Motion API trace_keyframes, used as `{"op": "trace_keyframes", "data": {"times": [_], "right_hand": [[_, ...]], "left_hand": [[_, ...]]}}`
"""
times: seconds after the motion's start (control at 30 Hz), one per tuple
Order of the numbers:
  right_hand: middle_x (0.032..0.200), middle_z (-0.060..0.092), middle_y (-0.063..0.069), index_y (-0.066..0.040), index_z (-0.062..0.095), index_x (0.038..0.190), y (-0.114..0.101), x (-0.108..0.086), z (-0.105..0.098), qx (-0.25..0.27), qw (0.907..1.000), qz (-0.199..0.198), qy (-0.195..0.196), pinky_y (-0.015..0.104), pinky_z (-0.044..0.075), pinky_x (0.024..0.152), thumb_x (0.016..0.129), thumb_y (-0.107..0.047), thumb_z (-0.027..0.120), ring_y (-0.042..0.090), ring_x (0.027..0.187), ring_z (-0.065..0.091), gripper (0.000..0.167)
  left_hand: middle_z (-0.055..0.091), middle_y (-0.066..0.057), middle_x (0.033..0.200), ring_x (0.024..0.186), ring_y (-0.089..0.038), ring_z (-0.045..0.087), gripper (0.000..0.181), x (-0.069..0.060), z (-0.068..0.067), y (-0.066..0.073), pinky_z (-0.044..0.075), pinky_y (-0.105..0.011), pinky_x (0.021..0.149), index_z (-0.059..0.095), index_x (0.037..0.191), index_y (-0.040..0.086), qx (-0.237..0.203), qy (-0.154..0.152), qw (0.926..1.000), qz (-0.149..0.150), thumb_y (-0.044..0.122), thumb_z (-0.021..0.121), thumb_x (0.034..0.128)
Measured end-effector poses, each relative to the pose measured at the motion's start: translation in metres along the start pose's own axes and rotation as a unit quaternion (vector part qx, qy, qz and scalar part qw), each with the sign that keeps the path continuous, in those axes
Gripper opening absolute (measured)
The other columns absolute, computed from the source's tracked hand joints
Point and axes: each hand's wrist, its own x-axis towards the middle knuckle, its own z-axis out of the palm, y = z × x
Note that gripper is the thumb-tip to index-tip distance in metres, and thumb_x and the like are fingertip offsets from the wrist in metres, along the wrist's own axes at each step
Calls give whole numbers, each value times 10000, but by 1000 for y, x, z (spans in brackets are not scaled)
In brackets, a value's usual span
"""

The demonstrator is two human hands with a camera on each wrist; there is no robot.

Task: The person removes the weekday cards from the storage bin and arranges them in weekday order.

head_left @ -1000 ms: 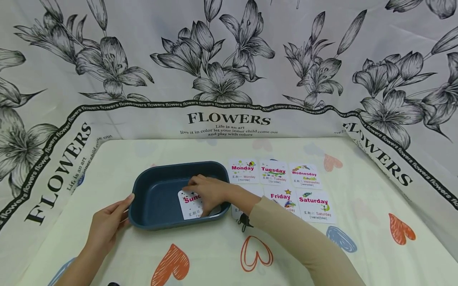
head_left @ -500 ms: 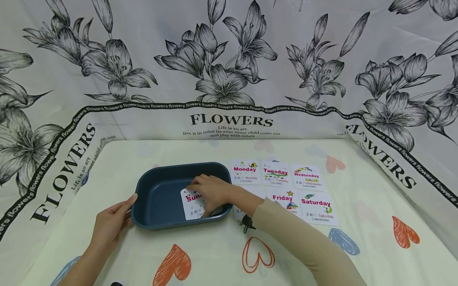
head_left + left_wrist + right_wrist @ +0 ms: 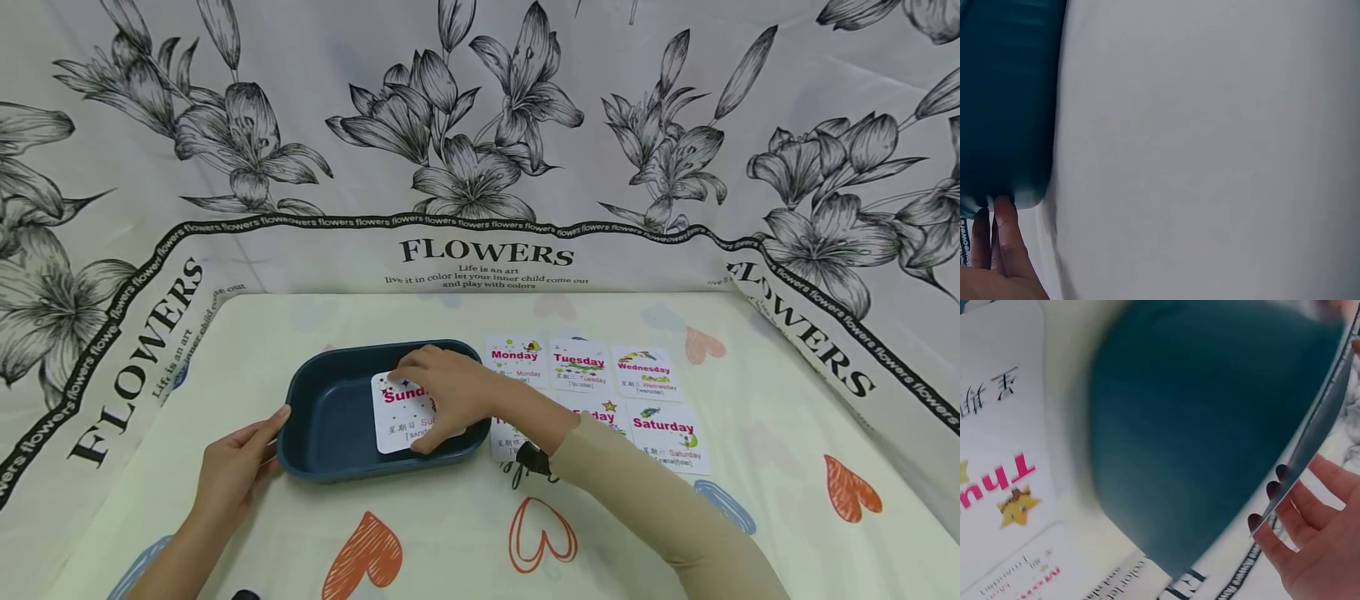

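Note:
My left hand (image 3: pixel 232 475) holds the left end of a dark blue oblong plastic basin (image 3: pixel 322 417), with the thumb at the rim and the fingers against the outer wall. In the left wrist view these fingers (image 3: pixel 1013 244) touch the basin's end. Over the basin's right half, my right hand (image 3: pixel 450 392) grips a white "Sunday" flashcard (image 3: pixel 397 421) by its edges, the thumb low and the fingers at the top. The right wrist view shows this card (image 3: pixel 1313 437) nearly edge-on, tilted, with the fingertips at its edge; part of its print is hidden by the hand.
Right of the basin lie two rows of flashcards, among them Monday (image 3: pixel 514 360), Tuesday (image 3: pixel 579 363), Wednesday (image 3: pixel 647 372) and Saturday (image 3: pixel 666 435). My right forearm partly covers the Thursday (image 3: pixel 507 440) and Friday cards. A flower-printed cloth (image 3: pixel 480 167) stands behind the table.
My right hand has lifted the Sunday card up from the basin's floor, and more of its print shows. The left hand stays at the basin's end.

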Motion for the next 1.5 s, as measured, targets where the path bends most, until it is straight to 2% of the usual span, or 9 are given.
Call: {"op": "trace_keyframes", "data": {"times": [0.27,0.77,1.03,1.2,1.33,1.5], "right_hand": [[1337,438,-15,-204,465,1333,-5,-23,-10,27,9996,-141,236,320,342,1033,644,-598,689,133,1221,372,826],[1351,429,-22,-218,476,1325,6,-98,-2,216,9981,347,453,300,390,1000,626,-569,722,109,1222,390,820],[1343,436,-29,-219,498,1298,12,-138,5,339,9960,582,596,296,397,995,614,-549,751,101,1218,388,801],[1348,428,-44,-232,503,1292,17,-161,11,356,9938,876,590,315,397,997,604,-561,755,86,1223,382,803],[1346,434,-31,-228,508,1292,17,-172,16,405,9924,968,637,324,407,988,595,-543,765,95,1224,390,807],[1350,435,-25,-233,504,1307,10,-177,27,559,9913,979,673,326,425,972,599,-527,773,101,1212,404,812]], "left_hand": [[644,177,703,642,9,640,145,1,1,0,522,-168,538,675,670,321,-90,-77,9999,54,428,742,741],[646,174,704,643,12,639,147,1,0,0,528,-177,539,677,668,319,-48,-191,9998,100,423,729,757],[644,172,722,656,7,639,138,1,-2,0,531,-183,552,681,676,313,-138,-234,9996,-17,415,737,750],[639,174,717,645,4,636,140,2,-3,-2,532,-186,549,682,665,316,-144,-241,9996,-70,411,734,753],[633,179,715,639,6,633,145,2,-5,-3,531,-188,544,679,660,316,-95,-240,9996,-75,410,731,758],[635,176,713,634,8,632,146,3,-4,-2,528,-185,536,681,661,308,-134,-264,9995,-78,405,735,756]]}}
